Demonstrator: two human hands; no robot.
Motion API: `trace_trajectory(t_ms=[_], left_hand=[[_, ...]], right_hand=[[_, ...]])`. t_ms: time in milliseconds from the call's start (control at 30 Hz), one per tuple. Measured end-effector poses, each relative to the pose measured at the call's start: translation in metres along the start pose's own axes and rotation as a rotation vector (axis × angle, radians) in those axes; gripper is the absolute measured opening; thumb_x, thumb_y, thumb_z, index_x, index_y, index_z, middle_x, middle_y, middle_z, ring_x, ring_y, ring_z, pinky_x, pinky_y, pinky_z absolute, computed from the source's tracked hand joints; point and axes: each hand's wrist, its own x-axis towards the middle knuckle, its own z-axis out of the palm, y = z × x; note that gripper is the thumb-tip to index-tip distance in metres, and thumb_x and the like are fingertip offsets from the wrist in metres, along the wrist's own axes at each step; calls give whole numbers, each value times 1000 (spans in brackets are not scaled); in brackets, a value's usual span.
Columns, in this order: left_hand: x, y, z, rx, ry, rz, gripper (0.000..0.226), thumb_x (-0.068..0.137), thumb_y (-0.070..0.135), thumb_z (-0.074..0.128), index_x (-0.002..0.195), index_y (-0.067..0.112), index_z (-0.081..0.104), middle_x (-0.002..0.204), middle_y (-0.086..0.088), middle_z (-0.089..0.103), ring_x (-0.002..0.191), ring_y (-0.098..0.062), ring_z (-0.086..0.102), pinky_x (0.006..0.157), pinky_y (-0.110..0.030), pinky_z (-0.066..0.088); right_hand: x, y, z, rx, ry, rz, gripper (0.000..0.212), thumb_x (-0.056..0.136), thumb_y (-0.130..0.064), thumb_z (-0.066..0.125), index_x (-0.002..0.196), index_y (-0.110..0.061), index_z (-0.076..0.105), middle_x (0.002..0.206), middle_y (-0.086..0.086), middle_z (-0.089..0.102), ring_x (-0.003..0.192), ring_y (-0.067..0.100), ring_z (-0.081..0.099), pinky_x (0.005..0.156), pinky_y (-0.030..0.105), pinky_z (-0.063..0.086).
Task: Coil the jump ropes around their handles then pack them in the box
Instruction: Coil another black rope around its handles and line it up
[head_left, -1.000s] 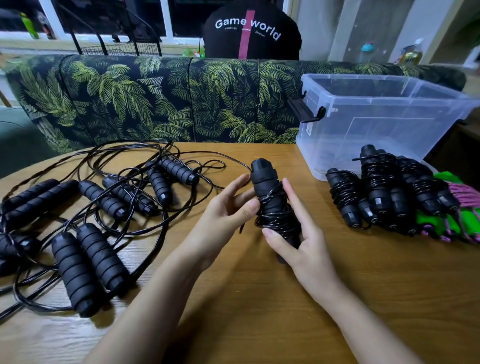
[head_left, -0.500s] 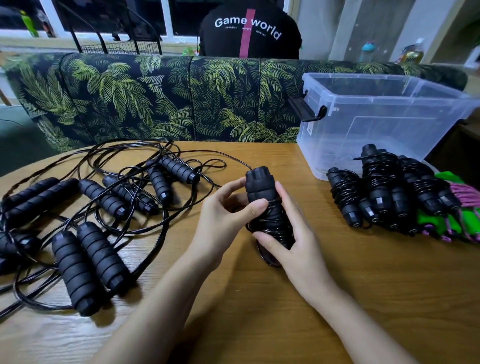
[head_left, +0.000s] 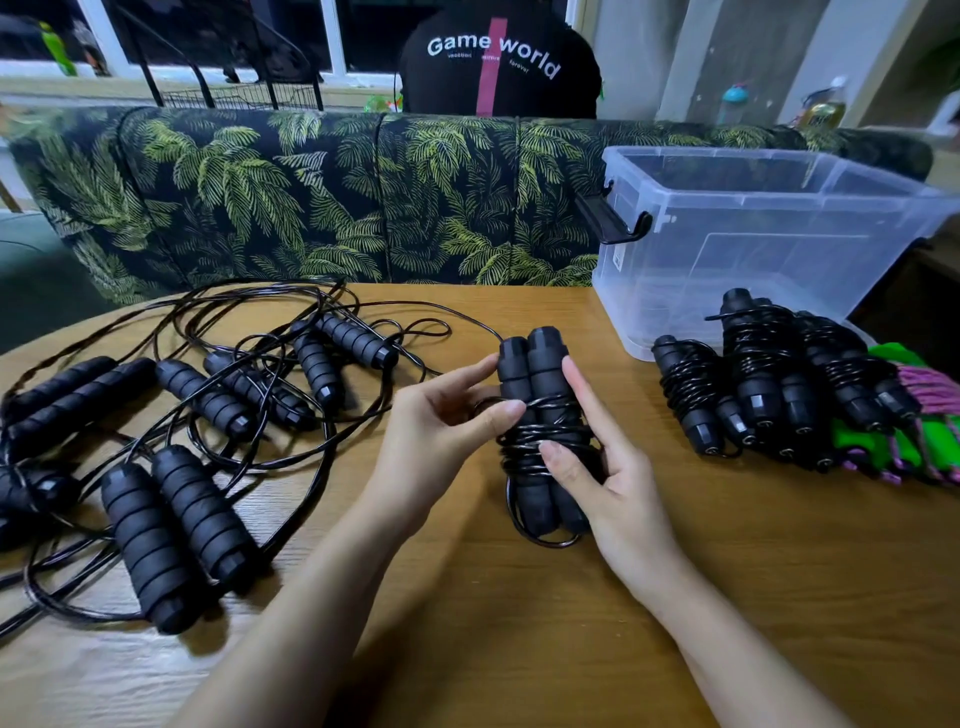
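Head view: the person is finishing the winding of one rope. The handle pair (head_left: 535, 374) stands nearly upright above the middle of the table (head_left: 519, 649), with the black cord (head_left: 545, 431) wrapped round its waist. The right hand (head_left: 608, 467) grips it, thumb laid across the coils and fingers curled behind. The left hand (head_left: 447, 421) pinches the pair's left side between thumb and fingertips. A short loose loop (head_left: 545, 540) hangs under the handles, so I'd say the next move is to tuck that end in, then set the bundle down to the right.

The clear box (head_left: 675, 270) sits at the far right corner with nothing in it that I can see. The coiled ropes (head_left: 753, 374) lie in front of it along the right edge. Bare wood shows between them and the hands, an easy path. The uncoiled tangle (head_left: 208, 389) fills the left half and trails off the left edge, so reaching there risks snagging cords.
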Motion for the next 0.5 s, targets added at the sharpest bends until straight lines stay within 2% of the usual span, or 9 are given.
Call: trace_trajectory(t_ms=[67,133,200,267,367,400,500], left_hand=[[0,-4,0,63,-8,29,59,74,24,76,130,12,59,101,-2,76,100,-10,70,88,-26,55],[0,-9,-1,129,-43,52,48,79,26,78,121,16,57,107,-4,74,107,-13,68,90,-31,55],[1,-14,-2,267,-93,106,31,86,26,72,110,19,54,108,4,71,110,-6,65,90,-25,53],[1,-15,-1,391,-113,176,18,92,28,64,97,21,48,97,10,68,102,1,65,81,-15,48],[1,-14,-2,469,-41,231,23,95,35,54,81,19,44,69,15,61,69,2,58,64,-11,40],[2,-14,-2,437,-2,219,27,94,35,53,78,14,46,68,13,64,67,-3,60,64,-16,43],[5,-11,-2,141,50,64,52,90,41,53,87,-11,52,91,-13,73,87,-22,70,78,-35,57]], right_hand=[[0,0,0,10,33,10,61,92,-21,64,145,-38,39,144,-8,53,132,12,51,109,40,44],[1,-1,0,52,76,30,59,92,-21,63,143,-38,41,138,-9,59,126,10,56,104,34,48],[2,-2,-2,61,103,36,59,89,-21,61,143,-37,42,133,-14,62,122,7,58,101,27,49],[2,-3,-4,54,110,41,59,89,-20,60,142,-36,42,128,-20,64,119,4,60,97,22,49],[2,-4,-5,57,91,53,59,88,-17,60,142,-34,43,123,-23,65,117,1,61,93,18,49],[1,-5,-5,55,81,52,59,88,-17,61,142,-33,43,122,-24,65,116,0,61,91,16,48],[0,-9,-2,81,30,62,58,86,-14,61,139,-29,45,121,-26,65,113,-4,61,87,12,48]])
